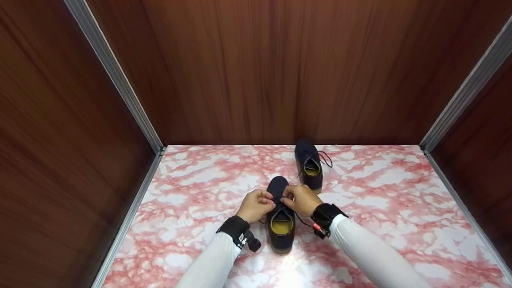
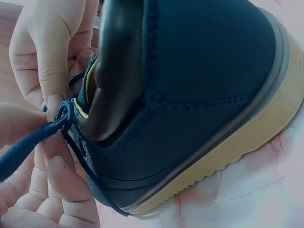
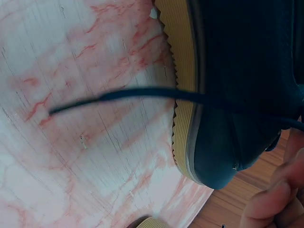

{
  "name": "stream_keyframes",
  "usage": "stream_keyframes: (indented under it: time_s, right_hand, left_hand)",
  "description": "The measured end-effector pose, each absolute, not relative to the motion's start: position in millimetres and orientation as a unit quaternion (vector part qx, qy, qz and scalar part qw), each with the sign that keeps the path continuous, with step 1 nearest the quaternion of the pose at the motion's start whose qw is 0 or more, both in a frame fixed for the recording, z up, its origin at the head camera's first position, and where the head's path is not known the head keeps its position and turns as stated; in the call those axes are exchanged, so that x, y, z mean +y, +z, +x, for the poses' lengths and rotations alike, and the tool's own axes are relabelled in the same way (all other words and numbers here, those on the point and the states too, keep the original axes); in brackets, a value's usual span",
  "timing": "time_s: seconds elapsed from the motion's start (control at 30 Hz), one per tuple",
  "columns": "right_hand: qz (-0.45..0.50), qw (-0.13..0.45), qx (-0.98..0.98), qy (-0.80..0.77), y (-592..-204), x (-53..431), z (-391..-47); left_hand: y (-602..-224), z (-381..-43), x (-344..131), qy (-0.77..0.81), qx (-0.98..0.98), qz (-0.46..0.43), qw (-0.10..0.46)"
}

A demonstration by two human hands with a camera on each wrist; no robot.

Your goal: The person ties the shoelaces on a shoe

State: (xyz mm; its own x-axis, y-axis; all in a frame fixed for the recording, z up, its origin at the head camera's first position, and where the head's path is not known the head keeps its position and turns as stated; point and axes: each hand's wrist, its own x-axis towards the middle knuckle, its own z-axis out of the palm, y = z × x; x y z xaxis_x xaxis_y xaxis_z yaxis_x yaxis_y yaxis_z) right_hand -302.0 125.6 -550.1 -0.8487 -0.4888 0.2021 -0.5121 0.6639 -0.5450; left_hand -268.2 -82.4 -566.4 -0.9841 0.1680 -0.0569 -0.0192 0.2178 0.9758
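A dark navy lace-up shoe (image 1: 281, 243) with a yellow insole stands on the floor, toe pointing away from me. At its left side, my left hand (image 1: 256, 205) pinches the shoelace (image 2: 28, 145) between thumb and fingers. The left wrist view shows a small loop of lace at those fingertips, above the shoe's opening. From the other side my right hand (image 1: 303, 199) pinches the lace, its fingertips close to the left ones. A loose lace end (image 3: 137, 92) crosses in front of the shoe's ribbed tan sole (image 3: 183, 118) in the right wrist view.
The matching shoe (image 1: 306, 146) stands farther back, slightly right, against the brown wood-grain wall (image 1: 256, 72), its lace (image 1: 327, 159) trailing loose. Red-and-white marbled flooring (image 1: 192, 200) surrounds both shoes. Metal-edged side panels (image 1: 486, 180) bound the space left and right.
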Motion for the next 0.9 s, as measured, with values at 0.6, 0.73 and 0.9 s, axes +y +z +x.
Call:
stream_keyframes:
  time_s: [0.6, 0.73, 0.9]
  right_hand:
    - [0.224, -0.077, -0.886, 0.398, -550.6, 135.1, -299.1]
    - [0.206, -0.129, -0.864, 0.440, -548.9, 138.9, -299.7]
    - [0.200, -0.127, -0.861, 0.449, -548.7, 139.1, -300.0]
  left_hand:
    - [-570.8, -268.5, -79.4, 0.640, 0.761, 0.045, 0.103]
    - [-569.7, -268.2, -79.0, 0.627, 0.771, 0.038, 0.100]
    - [-568.3, -266.8, -77.8, 0.624, 0.775, 0.040, 0.095]
